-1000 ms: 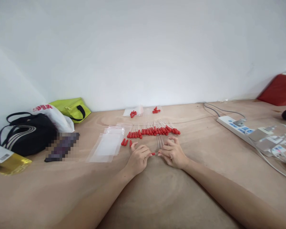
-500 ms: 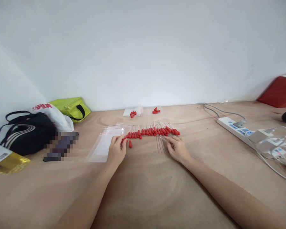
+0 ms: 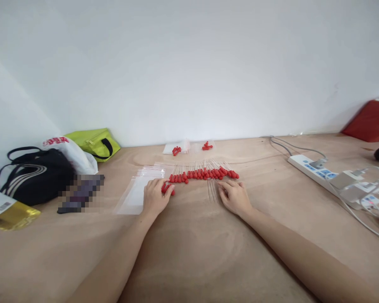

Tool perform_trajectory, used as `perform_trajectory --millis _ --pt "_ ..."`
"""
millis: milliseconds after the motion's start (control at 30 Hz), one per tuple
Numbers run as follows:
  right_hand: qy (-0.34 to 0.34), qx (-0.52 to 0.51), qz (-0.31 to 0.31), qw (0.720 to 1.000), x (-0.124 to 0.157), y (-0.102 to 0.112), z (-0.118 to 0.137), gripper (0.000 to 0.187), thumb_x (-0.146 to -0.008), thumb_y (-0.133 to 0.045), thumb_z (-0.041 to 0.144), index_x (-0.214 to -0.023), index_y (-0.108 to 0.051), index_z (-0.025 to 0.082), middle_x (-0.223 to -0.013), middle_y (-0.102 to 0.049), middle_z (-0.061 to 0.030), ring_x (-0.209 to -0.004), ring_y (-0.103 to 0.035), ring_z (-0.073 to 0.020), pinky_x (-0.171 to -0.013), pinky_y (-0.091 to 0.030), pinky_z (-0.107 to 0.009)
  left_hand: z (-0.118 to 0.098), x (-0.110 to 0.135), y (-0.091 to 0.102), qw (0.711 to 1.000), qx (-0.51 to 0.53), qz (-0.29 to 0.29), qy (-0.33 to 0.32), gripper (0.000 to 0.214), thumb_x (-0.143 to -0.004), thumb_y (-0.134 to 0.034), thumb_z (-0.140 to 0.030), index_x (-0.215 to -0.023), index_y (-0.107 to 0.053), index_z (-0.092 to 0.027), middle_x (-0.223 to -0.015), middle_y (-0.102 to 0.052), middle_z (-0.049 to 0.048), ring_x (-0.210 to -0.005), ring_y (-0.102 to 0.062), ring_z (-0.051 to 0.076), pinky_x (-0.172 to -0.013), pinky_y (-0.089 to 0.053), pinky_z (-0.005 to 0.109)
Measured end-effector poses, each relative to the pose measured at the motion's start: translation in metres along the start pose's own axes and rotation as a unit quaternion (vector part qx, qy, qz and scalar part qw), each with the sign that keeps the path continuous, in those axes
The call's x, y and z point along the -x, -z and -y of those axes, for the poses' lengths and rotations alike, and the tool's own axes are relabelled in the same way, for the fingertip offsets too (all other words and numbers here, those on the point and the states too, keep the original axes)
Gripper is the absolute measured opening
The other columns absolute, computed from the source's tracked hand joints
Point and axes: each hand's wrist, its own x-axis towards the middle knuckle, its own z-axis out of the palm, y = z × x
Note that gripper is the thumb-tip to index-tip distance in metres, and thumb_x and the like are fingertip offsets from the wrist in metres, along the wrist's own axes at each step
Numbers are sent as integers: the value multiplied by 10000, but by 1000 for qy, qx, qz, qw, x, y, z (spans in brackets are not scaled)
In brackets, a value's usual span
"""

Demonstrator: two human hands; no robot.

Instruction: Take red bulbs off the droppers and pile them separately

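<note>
A row of thin clear tubes with red caps [image 3: 205,173] lies across the wooden table [image 3: 202,248]. My left hand [image 3: 156,196] rests at the row's left end, its fingers curled over a few loose red caps [image 3: 167,189]. A short way right, my right hand [image 3: 234,196] lies beside several bare clear tubes [image 3: 212,190], fingertips bent and touching them. A stack of clear zip bags [image 3: 141,190] lies just left of my left hand.
Small bags with red caps [image 3: 189,147] lie near the wall. At the left are a black bag [image 3: 34,176], a white plastic bag [image 3: 71,153], a green pouch [image 3: 94,143] and a yellow box [image 3: 9,212]. A power strip [image 3: 331,179] with cables is at the right.
One second ago both hands pinched a cap and tube together in front. The left hand has moved left to the loose caps; the right hand has gone forward to the bare tubes.
</note>
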Motion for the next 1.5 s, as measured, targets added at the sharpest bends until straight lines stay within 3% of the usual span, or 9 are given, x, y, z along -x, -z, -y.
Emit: perform_trajectory --millis 300,500,633,833,1033,1133,1233,1367,1500 --pt "53 20 40 998 -2 5 2 264 -861 -398 332 -1014 -588 230 -851 -595 -44 -817 -501 -178 -695 -278 -318 -57 -41 -28 996 21 56 -67 145 -758 -558 -349 -761 -610 -213 -870 -597 40 -898 -509 228 -790 -367 372" --pt "39 -5 15 999 -2 4 0 266 -871 -381 317 -997 -599 231 -869 -588 -49 -843 -492 -181 -709 -294 -327 -87 -65 -56 996 21 78 -36 293 -753 -524 -477 -737 -574 -189 -864 -573 66 -904 -486 251 -798 -358 408" --pt "21 -25 -10 999 -3 3 -2 268 -868 -386 329 -930 -623 222 -853 -586 -54 -842 -496 -182 -717 -307 -327 -93 -70 -66 996 24 88 5 291 -760 -521 -444 -651 -562 -178 -851 -566 81 -917 -478 262 -795 -356 426" --pt "9 -60 -25 998 -2 1 -3 254 -857 -401 334 -895 -622 214 -862 -595 -61 -851 -508 -191 -741 -325 -343 -97 -70 -67 998 40 53 22 224 -799 -475 -308 -648 -557 -164 -875 -572 106 -927 -480 264 -814 -363 436" --pt "-11 -95 -90 991 -3 0 -7 336 -822 -449 372 -1089 -533 188 -1014 -558 -103 -951 -502 -218 -777 -364 -360 -79 -39 -37 996 82 43 -6 195 -844 -410 -281 -729 -521 -169 -787 -582 62 -818 -528 204 -756 -417 351" --pt "30 -98 -102 990 -3 4 -4 487 -796 -485 427 -1217 -442 186 -1110 -520 -122 -1029 -472 -231 -827 -362 -377 -62 -13 -18 985 153 60 -54 157 -856 -387 -270 -773 -483 -177 -770 -574 36 -740 -546 170 -677 -438 308" --pt "97 -77 -84 989 -3 9 2 513 -797 -496 444 -1248 -423 212 -1199 -487 -113 -1098 -436 -232 -904 -313 -401 -48 8 -9 975 190 90 -70 125 -857 -382 -252 -782 -457 -186 -716 -560 10 -658 -550 142 -605 -443 272" --pt "162 -50 -39 985 -3 11 11 416 -825 -479 427 -1207 -477 261 -1187 -536 -62 -1115 -426 -219 -970 -219 -430 -44 18 -15 968 222 71 -94 98 -854 -396 -237 -800 -461 -188 -734 -572 10 -673 -567 131 -623 -463 259" --pt "191 -46 -44 980 -3 7 15 281 -851 -469 345 -1107 -559 272 -980 -643 -17 -1004 -486 -184 -980 -168 -435 -48 20 -23 957 251 43 -138 75 -853 -413 -230 -831 -470 -186 -804 -592 25 -750 -585 131 -673 -477 257"
